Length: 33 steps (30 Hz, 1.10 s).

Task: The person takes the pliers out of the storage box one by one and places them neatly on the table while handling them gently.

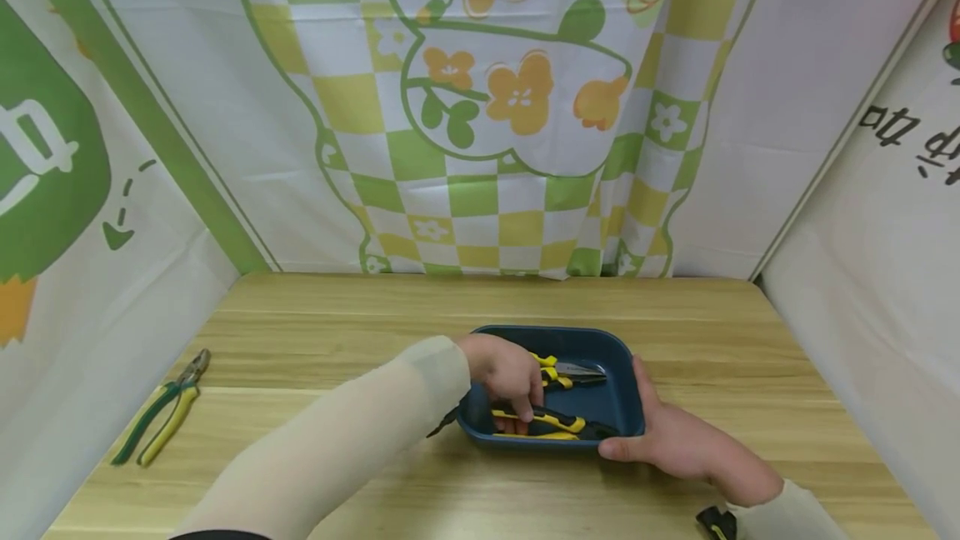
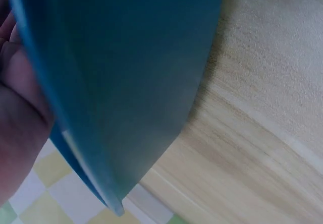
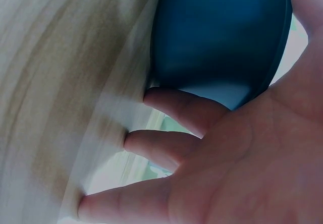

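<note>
A dark blue rectangular box [image 1: 618,373] stands on the table. My left hand [image 1: 510,369] reaches over its left side and grips the yellow-and-black handles of a pair of pliers [image 1: 558,419] lying along the near wall, jaws pointing right. Behind them in the box is a pair of needle-nose pliers [image 1: 577,372], handles partly hidden by the hand. My right hand [image 1: 675,440] braces the box's right end, thumb at the near corner; in the right wrist view its spread, straight fingers [image 3: 166,143] reach down to the table. The left wrist view mostly shows the box's outer wall [image 2: 131,82].
Green-and-yellow handled pliers [image 1: 168,411] lie at the table's left. A black-and-yellow tool end [image 1: 717,522] shows by the right sleeve. A dark pointed tip [image 1: 444,422] sticks out beside the box's left end. Printed curtains [image 1: 495,215] enclose the wooden table [image 1: 337,315].
</note>
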Each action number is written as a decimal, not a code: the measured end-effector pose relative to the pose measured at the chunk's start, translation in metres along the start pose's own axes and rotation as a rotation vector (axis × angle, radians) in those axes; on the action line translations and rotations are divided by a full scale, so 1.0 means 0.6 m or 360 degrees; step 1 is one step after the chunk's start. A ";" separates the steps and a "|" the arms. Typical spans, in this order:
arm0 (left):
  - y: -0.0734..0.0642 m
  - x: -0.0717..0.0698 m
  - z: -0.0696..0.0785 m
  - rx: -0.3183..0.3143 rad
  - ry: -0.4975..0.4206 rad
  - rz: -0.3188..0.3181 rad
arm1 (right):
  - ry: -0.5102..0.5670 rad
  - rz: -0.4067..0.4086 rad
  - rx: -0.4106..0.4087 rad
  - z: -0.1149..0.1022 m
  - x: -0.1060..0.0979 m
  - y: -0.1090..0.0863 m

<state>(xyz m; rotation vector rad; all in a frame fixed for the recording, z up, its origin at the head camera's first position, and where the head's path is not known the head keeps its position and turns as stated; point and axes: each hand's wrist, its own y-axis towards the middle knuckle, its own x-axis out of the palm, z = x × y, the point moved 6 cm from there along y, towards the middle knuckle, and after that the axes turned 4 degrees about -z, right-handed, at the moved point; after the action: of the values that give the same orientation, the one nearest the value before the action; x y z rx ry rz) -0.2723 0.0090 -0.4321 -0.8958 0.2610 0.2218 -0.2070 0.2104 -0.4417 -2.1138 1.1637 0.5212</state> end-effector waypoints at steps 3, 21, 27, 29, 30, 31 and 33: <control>0.002 0.002 0.002 0.0018 -0.0003 -0.0006 | 0.0004 0.0002 -0.0004 0.000 0.000 0.000; 0.003 -0.003 -0.015 0.0117 -0.0231 -0.0021 | 0.0003 0.0005 -0.0029 0.002 0.000 0.002; -0.006 -0.009 -0.015 0.0239 -0.0361 -0.0031 | 0.0023 0.0010 -0.0038 0.001 0.000 0.002; -0.012 -0.012 -0.014 0.0281 -0.0431 -0.0033 | 0.0025 0.0011 -0.0048 0.000 0.000 0.003; -0.015 -0.014 -0.013 0.0300 -0.0460 -0.0034 | 0.0025 0.0008 -0.0047 -0.001 0.000 0.003; -0.018 -0.015 -0.013 0.0317 -0.0487 -0.0037 | 0.0024 0.0004 -0.0044 -0.001 0.000 0.003; -0.025 -0.016 -0.012 0.0353 -0.0540 -0.0038 | 0.0019 -0.0003 -0.0035 -0.002 0.000 0.002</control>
<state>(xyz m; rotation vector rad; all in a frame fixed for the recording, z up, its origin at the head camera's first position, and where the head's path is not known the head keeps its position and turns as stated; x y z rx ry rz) -0.2780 -0.0065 -0.4224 -0.6286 -0.0407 0.3119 -0.2082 0.2090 -0.4413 -2.1393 1.1672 0.5232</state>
